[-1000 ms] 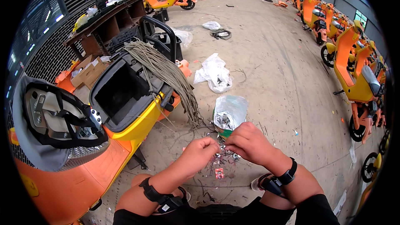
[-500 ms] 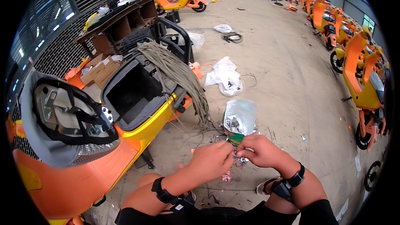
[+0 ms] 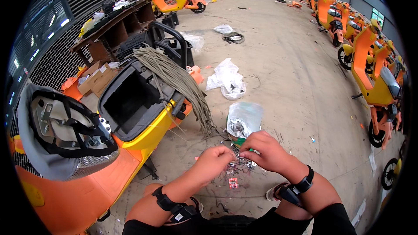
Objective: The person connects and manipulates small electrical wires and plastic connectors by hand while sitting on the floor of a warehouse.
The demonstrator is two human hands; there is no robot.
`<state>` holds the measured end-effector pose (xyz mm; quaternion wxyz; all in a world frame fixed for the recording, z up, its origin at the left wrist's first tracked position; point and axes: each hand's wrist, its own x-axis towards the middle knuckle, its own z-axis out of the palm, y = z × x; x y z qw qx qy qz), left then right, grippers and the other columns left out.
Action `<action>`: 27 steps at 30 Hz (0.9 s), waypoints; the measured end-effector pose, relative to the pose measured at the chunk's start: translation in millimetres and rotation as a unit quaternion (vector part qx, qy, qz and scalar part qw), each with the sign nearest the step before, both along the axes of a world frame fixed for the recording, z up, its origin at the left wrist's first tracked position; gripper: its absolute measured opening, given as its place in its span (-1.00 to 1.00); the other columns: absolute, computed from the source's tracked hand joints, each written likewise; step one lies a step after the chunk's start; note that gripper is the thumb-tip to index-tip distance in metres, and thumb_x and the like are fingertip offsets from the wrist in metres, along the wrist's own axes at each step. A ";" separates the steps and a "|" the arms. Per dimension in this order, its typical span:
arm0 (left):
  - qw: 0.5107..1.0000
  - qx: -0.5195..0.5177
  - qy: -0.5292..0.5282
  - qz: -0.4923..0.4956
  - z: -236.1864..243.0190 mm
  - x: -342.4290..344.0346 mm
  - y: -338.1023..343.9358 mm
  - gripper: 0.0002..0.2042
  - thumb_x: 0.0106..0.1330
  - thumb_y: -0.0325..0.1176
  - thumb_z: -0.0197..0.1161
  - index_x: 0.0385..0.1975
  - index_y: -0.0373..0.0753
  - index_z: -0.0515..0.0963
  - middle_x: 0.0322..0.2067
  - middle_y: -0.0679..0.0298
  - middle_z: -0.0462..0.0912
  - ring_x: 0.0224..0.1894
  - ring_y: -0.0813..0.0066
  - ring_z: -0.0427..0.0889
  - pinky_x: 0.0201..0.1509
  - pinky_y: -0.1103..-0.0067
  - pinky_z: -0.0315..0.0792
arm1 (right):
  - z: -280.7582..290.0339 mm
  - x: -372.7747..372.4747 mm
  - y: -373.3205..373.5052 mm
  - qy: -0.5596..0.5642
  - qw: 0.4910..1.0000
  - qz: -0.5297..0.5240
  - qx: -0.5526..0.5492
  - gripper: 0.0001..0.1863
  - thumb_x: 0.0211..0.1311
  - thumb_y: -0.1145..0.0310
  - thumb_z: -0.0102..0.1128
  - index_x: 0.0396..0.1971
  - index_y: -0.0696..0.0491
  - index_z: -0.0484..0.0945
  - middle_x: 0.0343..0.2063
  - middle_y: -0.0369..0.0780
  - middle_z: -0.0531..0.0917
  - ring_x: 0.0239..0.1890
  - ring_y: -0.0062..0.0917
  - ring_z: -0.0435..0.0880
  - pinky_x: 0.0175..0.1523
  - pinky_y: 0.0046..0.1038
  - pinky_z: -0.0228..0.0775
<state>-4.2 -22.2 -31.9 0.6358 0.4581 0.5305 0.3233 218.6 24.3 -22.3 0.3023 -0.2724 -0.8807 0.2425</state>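
Centrally, the left hand and right hand nearly meet, thumbs and fingers drawn together; whether they pinch anything cannot be told. Below, on the littered concrete floor, lie a round metal piece and a red scrap. Just beyond stands an open plastic bag, its base partly hidden by the right hand. A scooter at left is cut off by the rim; parked scooters line the right side.
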 end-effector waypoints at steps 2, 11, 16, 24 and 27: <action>0.992 -0.101 -0.074 0.017 16.5 0.4 0.8 -0.87 0.43 -0.34 0.19 -0.27 -0.25 0.61 -0.50 0.49 0.49 -0.58 0.76 0.27 -0.51 0.71 0.14 | -0.4 -0.3 1.4 0.020 1.000 -0.002 0.012 -0.89 0.23 0.35 0.38 -0.28 -0.03 0.63 -0.31 -0.31 0.63 -0.16 -0.38 0.63 0.03 -0.36 0.35; 0.990 0.112 0.087 -0.012 5.1 1.4 -2.9 -0.89 0.38 -0.36 0.26 -0.28 -0.26 0.60 -0.54 0.44 0.50 -0.57 0.67 0.38 -0.50 0.66 0.27 | -3.2 -1.0 2.1 0.020 1.000 -0.020 0.002 -0.88 0.23 0.34 0.38 -0.33 0.04 0.65 -0.37 -0.22 0.66 -0.24 -0.31 0.65 -0.07 -0.30 0.43; 0.831 0.432 0.348 -0.031 12.6 6.7 -11.7 -0.91 0.22 -0.37 0.33 -0.34 -0.20 0.60 -0.52 0.24 0.58 -0.54 0.28 0.59 -0.48 0.44 0.46 | -6.2 -5.0 -1.6 0.041 0.986 -0.033 -0.156 -0.83 0.26 0.35 0.37 -0.32 0.15 0.67 -0.43 -0.11 0.67 -0.36 -0.26 0.68 -0.24 -0.31 0.51; 0.754 0.500 0.415 -0.102 16.8 5.7 -12.6 -0.90 0.17 -0.36 0.33 -0.41 -0.16 0.54 -0.48 0.25 0.57 -0.47 0.15 0.64 -0.48 0.32 0.49 | -2.2 9.4 5.9 -0.025 0.906 0.027 -0.422 -0.84 0.31 0.36 0.37 -0.28 0.16 0.71 -0.41 -0.28 0.71 -0.33 -0.62 0.63 -0.20 -0.48 0.50; 0.752 0.497 0.415 -0.119 16.9 4.8 -13.1 -0.88 0.19 -0.35 0.32 -0.42 -0.17 0.50 -0.49 0.24 0.54 -0.46 0.15 0.64 -0.46 0.32 0.49 | -6.9 12.6 15.0 -0.012 0.862 0.060 -0.503 -0.81 0.35 0.36 0.34 -0.25 0.19 0.71 -0.39 -0.31 0.72 -0.33 -0.69 0.62 -0.18 -0.53 0.50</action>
